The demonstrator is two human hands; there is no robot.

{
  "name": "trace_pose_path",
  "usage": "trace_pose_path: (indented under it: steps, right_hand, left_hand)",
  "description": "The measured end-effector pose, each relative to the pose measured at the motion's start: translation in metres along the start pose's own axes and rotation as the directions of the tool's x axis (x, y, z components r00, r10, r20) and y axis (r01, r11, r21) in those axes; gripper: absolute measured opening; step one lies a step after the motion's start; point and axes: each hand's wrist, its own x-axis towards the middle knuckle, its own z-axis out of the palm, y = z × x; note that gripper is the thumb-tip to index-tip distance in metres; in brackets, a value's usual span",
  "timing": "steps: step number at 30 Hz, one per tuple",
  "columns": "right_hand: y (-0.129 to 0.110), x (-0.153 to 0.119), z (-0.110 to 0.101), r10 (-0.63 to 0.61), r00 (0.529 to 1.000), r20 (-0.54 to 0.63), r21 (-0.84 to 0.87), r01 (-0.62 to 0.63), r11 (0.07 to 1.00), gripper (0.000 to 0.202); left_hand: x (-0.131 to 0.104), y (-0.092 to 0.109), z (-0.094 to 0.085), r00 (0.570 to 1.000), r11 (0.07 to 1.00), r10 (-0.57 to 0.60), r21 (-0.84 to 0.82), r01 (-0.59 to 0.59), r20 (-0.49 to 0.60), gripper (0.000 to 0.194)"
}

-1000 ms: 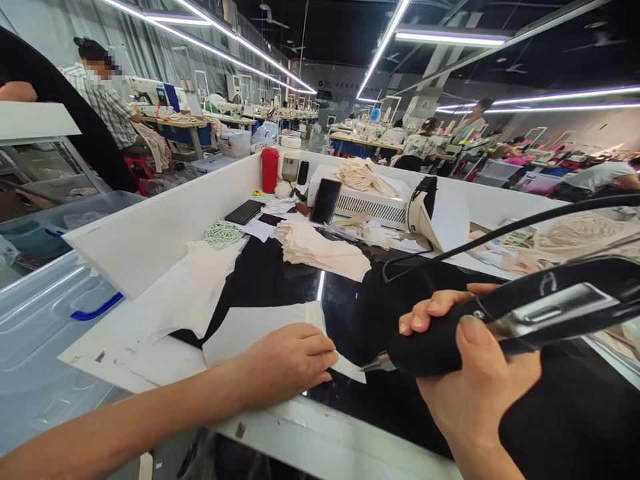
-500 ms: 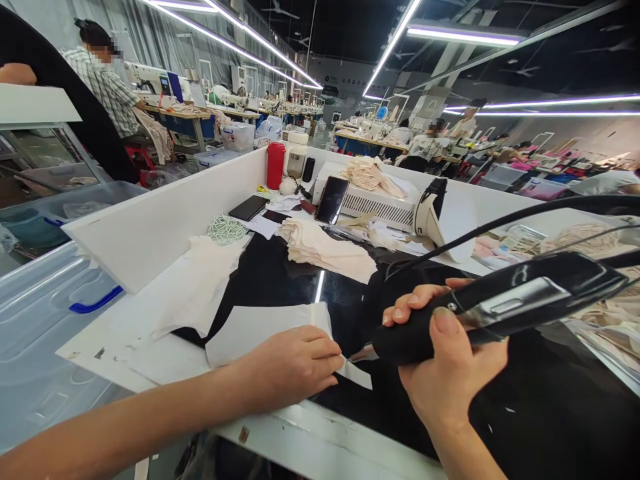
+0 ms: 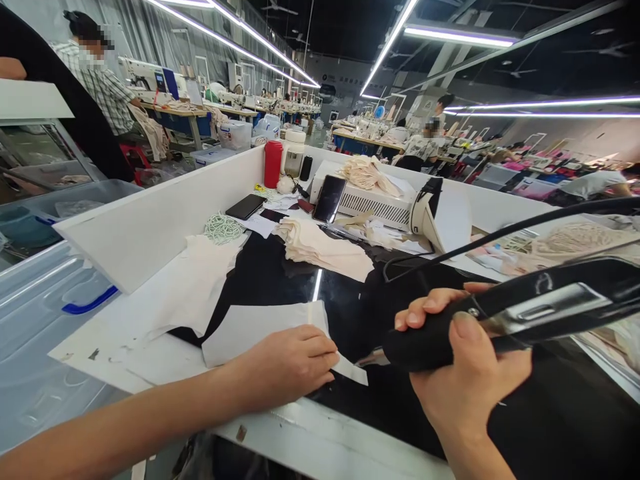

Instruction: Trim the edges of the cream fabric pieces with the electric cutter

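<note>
My left hand (image 3: 295, 363) rests on a white sheet-like piece (image 3: 260, 327) near the table's front edge, its fingers together and bent over the piece's right end. The thumb is hidden. From under the fingers a narrow white strip (image 3: 354, 372) sticks out to the right. My right hand (image 3: 465, 360) is wrapped round a black corded handheld tool (image 3: 420, 340) with a silver lever along its body. Its narrow metal tip (image 3: 373, 359) points left, close to the strip; whether they touch I cannot tell.
Cream fabric pieces lie in a stack (image 3: 325, 250) behind and in a loose pile (image 3: 195, 287) at left. Phones, green cord (image 3: 223, 228), a red bottle (image 3: 273, 164) and a white machine (image 3: 370, 200) stand farther back. The tool's black cable (image 3: 500, 243) arches at right. People sit at sewing machines beyond.
My right hand and the tool have moved right, drawing the metal tip away from my left fingertips. My left hand stays on the white piece. The view has shifted slightly.
</note>
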Motion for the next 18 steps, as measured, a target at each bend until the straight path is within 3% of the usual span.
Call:
trace_pose_path:
  steps: [11,18]
  right_hand:
    - [0.0008,-0.0024,0.0013,0.017,1.000,-0.012,-0.031,-0.017,0.999,0.036]
    - [-0.0040,-0.0094,0.0045,0.018,0.999,0.033,0.053,-0.019,0.998,0.034]
  left_hand:
    - [0.0005,0.0009,-0.0022,0.999,0.998,-0.033,-0.049,0.031,-0.040,0.013]
    - [-0.0008,-0.0006,0.0020,0.999,0.998,-0.031,-0.048,0.030,-0.012,0.016]
